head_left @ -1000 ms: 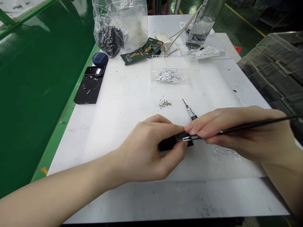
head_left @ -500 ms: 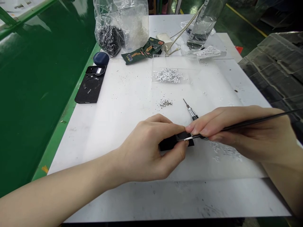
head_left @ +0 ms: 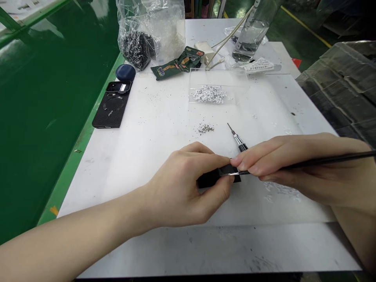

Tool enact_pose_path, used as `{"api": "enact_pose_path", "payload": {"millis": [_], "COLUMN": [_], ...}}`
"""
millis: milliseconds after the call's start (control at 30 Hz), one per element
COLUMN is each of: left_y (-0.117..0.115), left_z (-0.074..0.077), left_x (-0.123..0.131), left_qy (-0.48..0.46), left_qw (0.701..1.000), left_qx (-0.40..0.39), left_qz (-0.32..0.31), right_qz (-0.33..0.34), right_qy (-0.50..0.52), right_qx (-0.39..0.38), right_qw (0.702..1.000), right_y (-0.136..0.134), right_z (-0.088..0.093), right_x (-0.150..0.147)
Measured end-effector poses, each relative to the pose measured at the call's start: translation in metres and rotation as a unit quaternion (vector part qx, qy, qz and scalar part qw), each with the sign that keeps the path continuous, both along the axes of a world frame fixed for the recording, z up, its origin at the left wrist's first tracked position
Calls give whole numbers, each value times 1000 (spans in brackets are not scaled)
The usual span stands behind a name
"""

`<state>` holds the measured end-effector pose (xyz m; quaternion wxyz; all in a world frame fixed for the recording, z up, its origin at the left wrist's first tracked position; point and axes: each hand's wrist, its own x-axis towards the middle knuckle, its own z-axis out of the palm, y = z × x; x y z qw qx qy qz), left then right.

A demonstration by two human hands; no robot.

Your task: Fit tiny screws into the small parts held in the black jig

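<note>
My left hand (head_left: 188, 184) is closed around a small black block (head_left: 208, 179) low over the white sheet, with thumb and forefinger at its sides. In my right hand (head_left: 302, 168) is a slim black tool (head_left: 326, 159) with a bright metal tip, gripped like a pen. The tip touches or hovers over the block beside my left thumb; I cannot tell which. My right fingertips meet my left forefinger. Just beyond them lies a precision screwdriver (head_left: 241, 146), its handle partly hidden by my right hand.
A clear tray (head_left: 192, 80) holds small white pieces (head_left: 208, 94). Nearer are tiny metal bits (head_left: 206, 128), and more white pieces (head_left: 283, 190) lie by my right hand. Around them are a phone (head_left: 108, 109), plastic bags (head_left: 151, 31), a green wrapper (head_left: 169, 69) and a water container (head_left: 249, 39).
The rear end of the slim tool and my right hand have dropped slightly, so the tool lies flatter. My left hand and the block stay in place.
</note>
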<state>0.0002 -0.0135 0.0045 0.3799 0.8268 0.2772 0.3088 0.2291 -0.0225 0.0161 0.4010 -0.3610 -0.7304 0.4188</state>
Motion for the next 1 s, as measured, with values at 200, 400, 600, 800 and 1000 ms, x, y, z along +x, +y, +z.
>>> {"api": "enact_pose_path", "payload": {"millis": [200, 400, 600, 800, 1000], "left_y": [-1, -1, 0, 0, 0], "left_z": [0, 0, -1, -2, -3], "left_x": [0, -1, 0, -1, -1], "left_qy": [9, 7, 6, 5, 3], "left_qw": [1000, 1000, 1000, 1000, 1000], "left_qx": [-7, -12, -8, -8, -4], "left_qz": [2, 0, -4, -3, -8], "right_qz": [26, 24, 7, 9, 13], "right_qy": [23, 16, 14, 23, 21], "right_qx": [24, 42, 39, 33, 31], "right_qw": [999, 999, 999, 999, 999], "right_y": [3, 2, 1, 1, 2], "right_z": [-16, -19, -17, -19, -19], "right_x": [5, 3, 2, 1, 1]}}
